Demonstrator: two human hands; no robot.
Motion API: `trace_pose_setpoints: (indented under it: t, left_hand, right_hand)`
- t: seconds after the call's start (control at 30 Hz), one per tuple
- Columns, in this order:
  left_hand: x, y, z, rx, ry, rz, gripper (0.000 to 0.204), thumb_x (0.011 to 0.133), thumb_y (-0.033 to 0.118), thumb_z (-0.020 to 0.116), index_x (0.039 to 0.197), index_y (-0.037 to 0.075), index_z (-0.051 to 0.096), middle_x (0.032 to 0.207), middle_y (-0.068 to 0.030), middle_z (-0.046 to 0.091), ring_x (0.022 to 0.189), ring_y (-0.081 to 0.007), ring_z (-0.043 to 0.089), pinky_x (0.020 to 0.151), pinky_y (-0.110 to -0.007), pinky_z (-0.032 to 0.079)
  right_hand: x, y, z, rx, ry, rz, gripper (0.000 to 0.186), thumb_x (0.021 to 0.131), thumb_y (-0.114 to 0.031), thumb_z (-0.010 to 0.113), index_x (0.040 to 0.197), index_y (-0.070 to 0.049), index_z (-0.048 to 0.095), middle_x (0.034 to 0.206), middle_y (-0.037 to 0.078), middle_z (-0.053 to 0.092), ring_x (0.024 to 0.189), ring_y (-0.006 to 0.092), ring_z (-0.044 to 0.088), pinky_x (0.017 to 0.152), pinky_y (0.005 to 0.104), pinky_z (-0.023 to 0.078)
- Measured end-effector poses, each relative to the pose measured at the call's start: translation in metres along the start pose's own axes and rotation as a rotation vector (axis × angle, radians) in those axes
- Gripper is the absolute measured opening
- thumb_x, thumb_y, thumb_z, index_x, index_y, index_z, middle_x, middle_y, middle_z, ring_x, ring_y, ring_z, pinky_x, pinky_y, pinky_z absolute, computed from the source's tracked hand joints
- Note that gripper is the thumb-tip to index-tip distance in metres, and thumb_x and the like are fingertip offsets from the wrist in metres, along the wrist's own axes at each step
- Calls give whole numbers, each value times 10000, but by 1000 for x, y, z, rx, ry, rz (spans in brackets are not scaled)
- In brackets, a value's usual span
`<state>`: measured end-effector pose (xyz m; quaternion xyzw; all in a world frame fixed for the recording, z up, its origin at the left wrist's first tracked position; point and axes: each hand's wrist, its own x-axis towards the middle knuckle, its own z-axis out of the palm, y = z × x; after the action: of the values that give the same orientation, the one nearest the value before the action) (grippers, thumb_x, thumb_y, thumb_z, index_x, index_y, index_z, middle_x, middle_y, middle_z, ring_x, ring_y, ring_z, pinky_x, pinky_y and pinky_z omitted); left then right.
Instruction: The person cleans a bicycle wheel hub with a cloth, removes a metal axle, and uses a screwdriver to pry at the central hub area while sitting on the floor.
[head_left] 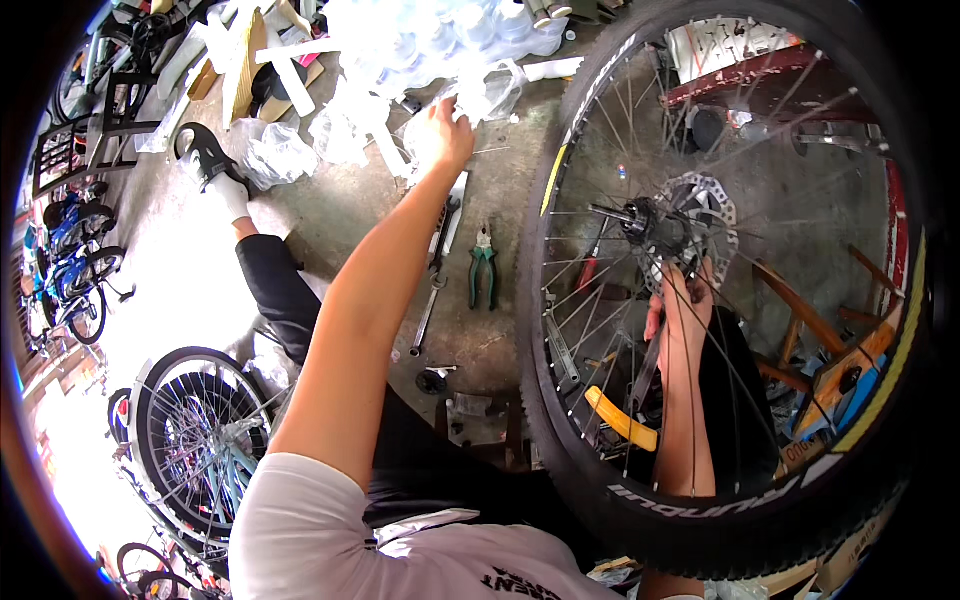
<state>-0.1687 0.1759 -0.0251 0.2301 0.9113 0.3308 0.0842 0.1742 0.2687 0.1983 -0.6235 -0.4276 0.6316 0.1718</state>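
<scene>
At upper centre, my left hand [448,140] reaches among crumpled clear plastic bags and white wrapping [488,95], its fingers curled; what they hold, if anything, is unclear. My right hand [682,300] is behind the spokes of a large upright black-tyred wheel [542,330], fingers curled just below the hub [640,222] and disc rotor [712,195]. A dark elongated piece beside those fingers may be in its grip; I cannot make it out. On the concrete floor between my arms lie green-handled pliers [484,268] and wrenches [430,310]. An orange reflector [620,420] is on the spokes.
Bicycles [80,265] and another wheel [200,440] stand on the left. Shrink-wrapped bottles [440,30] and packing scraps [245,60] lie at the top. My outstretched foot [205,160] in a black shoe is at upper left. A wooden stool [820,350] stands behind the wheel.
</scene>
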Motion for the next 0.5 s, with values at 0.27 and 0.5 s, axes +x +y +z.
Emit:
trace_pose_setpoints:
  t: [0.27,0.5]
  left_hand:
    - [-196,42,-84,-336,-98,12,174,919,108,617,1068,26,651,966,-162,672,763,-313,649,730,-427,528]
    - [-287,118,-209,-664,-171,-200,208,974,70,605,1162,-10,642,931,-59,670,775,-119,614,723,-284,511]
  right_hand:
    - [48,22,-39,-147,-456,102,543,1017,-559,485,1005,-29,601,701,213,629,593,361,659,514,502,518]
    - [1,25,24,-192,-149,-322,523,1010,-498,566,1222,-22,527,825,131,653,564,236,597,521,384,495]
